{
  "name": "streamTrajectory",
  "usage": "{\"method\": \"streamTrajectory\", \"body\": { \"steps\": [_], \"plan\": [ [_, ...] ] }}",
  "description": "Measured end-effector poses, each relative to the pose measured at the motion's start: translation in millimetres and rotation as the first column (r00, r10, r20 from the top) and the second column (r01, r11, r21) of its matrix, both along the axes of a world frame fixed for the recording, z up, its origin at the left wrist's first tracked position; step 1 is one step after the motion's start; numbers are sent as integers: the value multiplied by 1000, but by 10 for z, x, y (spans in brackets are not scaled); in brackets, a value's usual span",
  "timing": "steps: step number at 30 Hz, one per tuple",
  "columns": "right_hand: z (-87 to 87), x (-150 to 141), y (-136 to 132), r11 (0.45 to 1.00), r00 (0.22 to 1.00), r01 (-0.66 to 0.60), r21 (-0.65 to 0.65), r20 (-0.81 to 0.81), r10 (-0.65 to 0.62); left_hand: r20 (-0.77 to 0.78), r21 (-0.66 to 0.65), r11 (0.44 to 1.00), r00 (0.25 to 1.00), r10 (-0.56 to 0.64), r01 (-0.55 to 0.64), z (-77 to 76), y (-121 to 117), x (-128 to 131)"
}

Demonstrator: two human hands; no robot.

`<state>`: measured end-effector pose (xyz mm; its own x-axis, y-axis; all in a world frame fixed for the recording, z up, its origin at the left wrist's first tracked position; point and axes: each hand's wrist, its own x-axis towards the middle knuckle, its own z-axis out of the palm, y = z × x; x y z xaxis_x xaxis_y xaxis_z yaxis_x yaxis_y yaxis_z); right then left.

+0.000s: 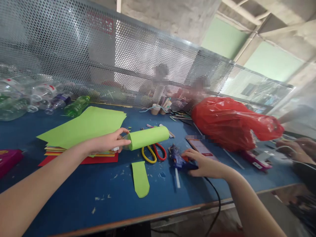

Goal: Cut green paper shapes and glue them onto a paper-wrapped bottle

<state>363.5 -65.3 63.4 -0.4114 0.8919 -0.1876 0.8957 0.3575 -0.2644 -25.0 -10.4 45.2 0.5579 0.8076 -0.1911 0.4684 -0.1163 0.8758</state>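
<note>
My left hand (116,141) is closed around the clear neck end of a plastic bottle wrapped in light green paper (149,136), which lies sideways in its grip. At the right, my right hand (201,162) has its fingers around a blue glue gun (177,157), with a white glue stick (177,178) sticking out of it. Scissors with yellow handles (149,155) and scissors with red handles (160,152) lie partly hidden under the wrapped bottle. A cut strip of green paper (140,180) with a rounded end rests in front of them.
Coloured paper sheets (91,126) are stacked at left, near a green bottle (77,106) and several clear bottles. A red plastic bag (224,121), a phone (201,147) and a pink box (255,160) lie right. Another person's hands (296,148) show at far right. The glue gun's cord (217,194) crosses the table edge.
</note>
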Motion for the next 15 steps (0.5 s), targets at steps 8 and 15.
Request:
{"method": "streamTrajectory", "body": {
  "steps": [8, 15],
  "plan": [
    [167, -835, -133, 962, 982, 126, 244, -168, -86, 24, 8, 1000, 1000, -4, 4, -56, 54, -7],
    [-127, -1673, -120, 886, 971, -238, 397, 101, 216, 22, 40, 999, 999, -26, 25, -48, 21, -2]
  ]
}}
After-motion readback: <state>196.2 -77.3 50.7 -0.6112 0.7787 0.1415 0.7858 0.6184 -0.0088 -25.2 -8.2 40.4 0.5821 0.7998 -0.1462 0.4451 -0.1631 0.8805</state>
